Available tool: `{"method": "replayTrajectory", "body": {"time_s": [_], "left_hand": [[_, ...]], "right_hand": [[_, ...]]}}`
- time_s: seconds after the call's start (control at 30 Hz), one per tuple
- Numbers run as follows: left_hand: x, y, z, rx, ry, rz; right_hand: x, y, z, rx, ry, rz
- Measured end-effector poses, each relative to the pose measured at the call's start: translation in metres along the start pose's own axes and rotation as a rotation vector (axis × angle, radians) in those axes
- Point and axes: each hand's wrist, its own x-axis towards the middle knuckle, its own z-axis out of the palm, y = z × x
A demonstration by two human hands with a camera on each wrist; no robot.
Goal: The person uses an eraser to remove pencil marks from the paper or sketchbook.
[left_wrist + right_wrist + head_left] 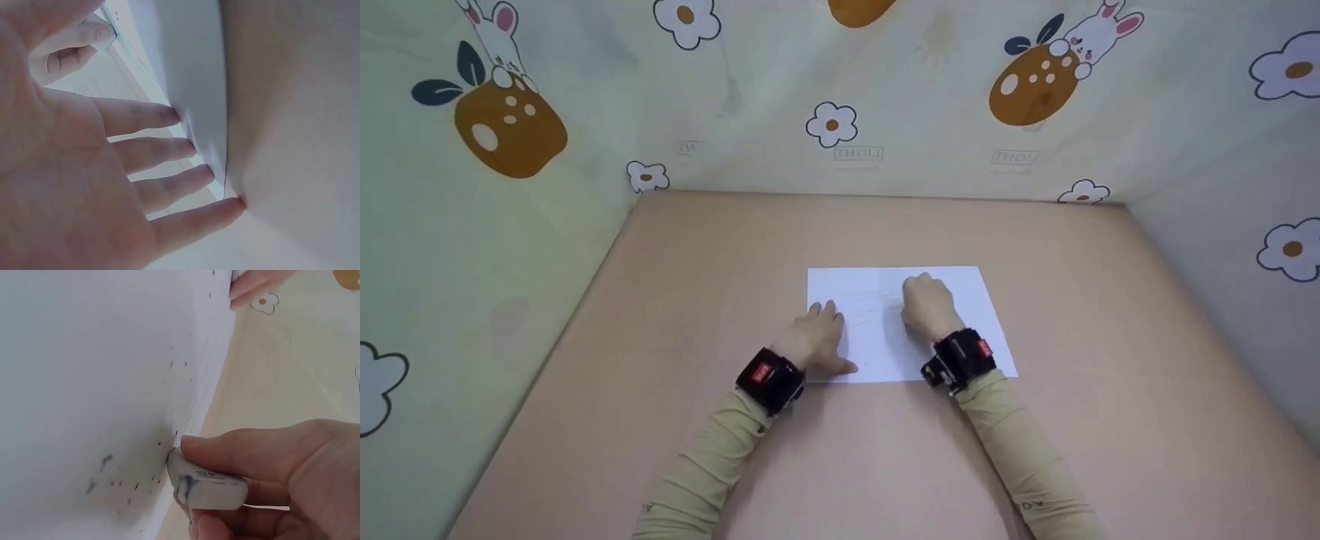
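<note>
Across most of the lower frame a beige tabletop [720, 285] is spread, seen from above. Nearest, at the bottom edge, two tan sleeves [701, 465] are seen, and above them one black wrist unit [781, 390] is strapped on each arm, making two. Beyond these, near the centre, two hands are set over one sheet of white paper [877, 330]. By the left hand [814, 339] nothing is grasped: its fingers are spread and straightened over the sheet's left side, the little fingertip being placed past the edge. One pale eraser [216, 495], darkened at its corner, is pinched between the thumb and curled fingers of the right hand [928, 306]; it is hidden in the head view, but in the right wrist view it is shown held at the paper's surface. Dark crumbs [129, 500], too many and too small to be counted surely, are scattered there.

The step in hand is judged to be rubbing, with the sheet steadied. For the next move, short, firm strokes and a flat, anchored paper would be called for, lest it be creased.

Farthest, at the top and sides, a patterned cloth [765, 157] is hung. On it seven flowers [832, 125], some cut off by the frame, three orange-brown fruits [514, 135] and two rabbits [499, 41] can be counted.
</note>
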Motion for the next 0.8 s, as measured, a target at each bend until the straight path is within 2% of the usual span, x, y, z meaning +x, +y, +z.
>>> {"method": "replayTrajectory", "body": {"time_s": [0.1, 0.17, 0.23, 0.3, 0.4, 0.47, 0.53, 0.6, 0.7, 0.8], "left_hand": [[-0.001, -0.001, -0.001, -0.006, 0.003, 0.001], [-0.001, -0.001, -0.002, -0.016, 0.005, 0.007], [-0.001, -0.001, -0.002, -0.018, 0.008, 0.014], [0.000, -0.001, -0.003, -0.013, 0.009, 0.018], [0.000, 0.000, -0.002, 0.000, 0.008, 0.019], [0.000, 0.001, -0.001, -0.002, 0.011, 0.013], [-0.001, 0.000, -0.001, -0.002, 0.014, 0.011], [-0.002, 0.000, -0.001, -0.002, 0.017, 0.010], [-0.003, -0.001, -0.001, -0.006, 0.013, 0.007], [-0.002, -0.001, -0.001, -0.017, 0.014, 0.008]], "right_hand": [[-0.005, -0.017, 0.000, -0.014, -0.058, -0.146], [-0.006, -0.024, -0.001, 0.015, -0.106, -0.193], [-0.006, -0.025, -0.004, 0.055, -0.165, -0.175], [-0.005, -0.020, -0.006, 0.055, -0.176, -0.126], [-0.001, -0.002, -0.005, 0.016, -0.122, -0.022], [0.001, 0.010, -0.002, -0.014, -0.031, 0.025], [0.003, 0.019, -0.001, 0.019, 0.021, 0.069], [0.003, 0.020, -0.002, 0.083, 0.028, 0.090], [0.002, 0.008, -0.003, 0.176, -0.005, 0.052], [-0.001, -0.012, 0.000, 0.182, -0.014, -0.054]]}}
